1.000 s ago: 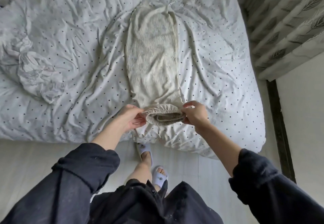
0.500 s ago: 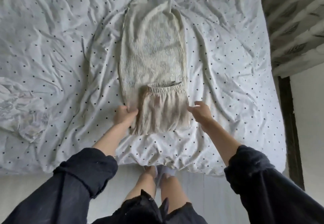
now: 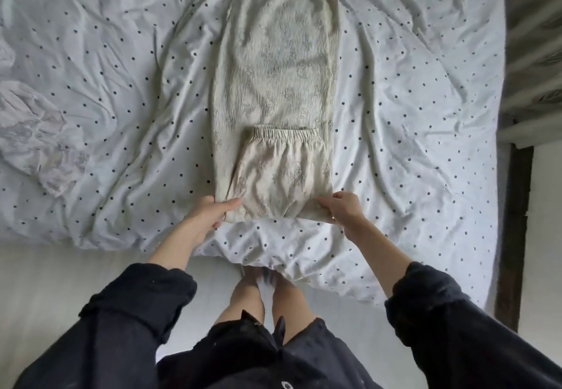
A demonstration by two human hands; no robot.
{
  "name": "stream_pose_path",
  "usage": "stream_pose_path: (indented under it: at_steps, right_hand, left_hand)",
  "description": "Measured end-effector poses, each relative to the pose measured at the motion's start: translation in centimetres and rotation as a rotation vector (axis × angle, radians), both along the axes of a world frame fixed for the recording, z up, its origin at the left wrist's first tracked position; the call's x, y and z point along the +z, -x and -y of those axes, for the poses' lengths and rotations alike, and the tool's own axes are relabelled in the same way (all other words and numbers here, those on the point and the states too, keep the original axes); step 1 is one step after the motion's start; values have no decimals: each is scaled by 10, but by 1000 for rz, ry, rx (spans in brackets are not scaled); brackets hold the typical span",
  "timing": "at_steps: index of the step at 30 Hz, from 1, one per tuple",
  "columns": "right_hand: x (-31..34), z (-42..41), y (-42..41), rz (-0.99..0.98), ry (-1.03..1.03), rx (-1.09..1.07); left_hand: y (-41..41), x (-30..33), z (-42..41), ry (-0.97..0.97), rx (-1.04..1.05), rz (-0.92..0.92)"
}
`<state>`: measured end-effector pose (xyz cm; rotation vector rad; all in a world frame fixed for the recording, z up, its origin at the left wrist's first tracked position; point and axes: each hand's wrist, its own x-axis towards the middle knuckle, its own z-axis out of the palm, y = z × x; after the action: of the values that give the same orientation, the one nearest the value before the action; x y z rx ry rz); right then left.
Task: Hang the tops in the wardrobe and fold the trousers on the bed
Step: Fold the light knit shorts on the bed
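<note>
**Cream trousers, one fold made, both my hands at the near edge**

While I stand at the near side of the bed (image 3: 425, 114), the trousers (image 3: 273, 69) lie along the middle of it, stretching away from me toward the far side. They are cream, of a crinkled cloth with a faint flower pattern, and both legs lie one on the other as a long narrow strip. The elastic waistband (image 3: 284, 136) is folded over onto the legs and lies gathered across them, about halfway up the strip, so the near part is double.

My left hand (image 3: 209, 215) grips the near left corner of the fold, with the thumb on top of the cloth and the fingers curled under it. My right hand (image 3: 342, 207) pinches the near right corner, its fingers bent down on the cloth.

I can read no label, brand or writing on the trousers.

The white cover (image 3: 106, 84) with small dark dots is much wrinkled. A pale crumpled garment (image 3: 39, 145) lies at the left, well apart from the trousers. My dark sleeves (image 3: 137, 312) are pushed up on the forearms.
</note>
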<state>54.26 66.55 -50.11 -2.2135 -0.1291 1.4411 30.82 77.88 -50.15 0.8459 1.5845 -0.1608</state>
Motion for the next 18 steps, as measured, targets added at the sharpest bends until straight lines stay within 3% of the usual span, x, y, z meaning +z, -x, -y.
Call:
stream_pose_path:
  at_steps: [6, 12, 15, 18]
  right_hand:
    - [45, 21, -13, -15, -15, 149]
    - [76, 50, -24, -115, 191, 329]
    - [88, 48, -30, -247, 229, 252]
    - [106, 27, -41, -337, 189, 114]
  left_hand:
    - [2, 48, 16, 53, 18, 41]
    - [8, 76, 44, 279, -137, 68]
    - [7, 88, 39, 318, -230, 66]
    - [-1, 102, 16, 290, -87, 115]
